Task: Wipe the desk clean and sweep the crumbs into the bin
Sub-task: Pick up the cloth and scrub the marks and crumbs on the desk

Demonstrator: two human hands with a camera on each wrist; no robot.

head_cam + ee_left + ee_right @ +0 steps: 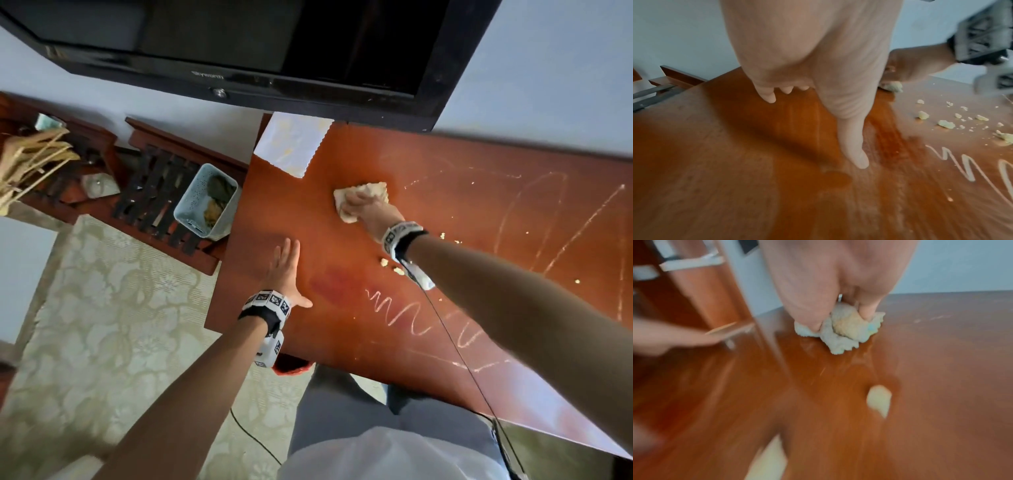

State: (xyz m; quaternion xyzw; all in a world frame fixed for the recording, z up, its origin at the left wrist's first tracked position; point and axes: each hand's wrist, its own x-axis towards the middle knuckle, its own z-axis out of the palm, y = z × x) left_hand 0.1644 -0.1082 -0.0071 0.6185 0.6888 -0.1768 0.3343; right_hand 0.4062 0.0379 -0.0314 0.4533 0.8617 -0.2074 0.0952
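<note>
My right hand (368,209) grips a crumpled pale cloth (373,190) and presses it on the reddish wooden desk (342,329) near its far middle; the right wrist view shows fingers curled into the cloth (844,326). My left hand (286,270) lies flat with straight fingers near the desk's left edge, holding nothing; its fingers (855,155) touch the wood. Yellowish crumbs (390,265) lie by my right wrist, several more crumbs (945,124) to the right. White chalk-like scribbles (404,313) mark the desk. A light blue bin (205,202) stands on the floor left of the desk.
A black television (274,51) hangs low over the desk's far edge. A white paper sheet (291,144) lies at the far left corner. A slatted wooden rack (157,192) sits behind the bin. A red object (291,364) shows under the desk's near edge. A cable (455,346) trails from my right wrist.
</note>
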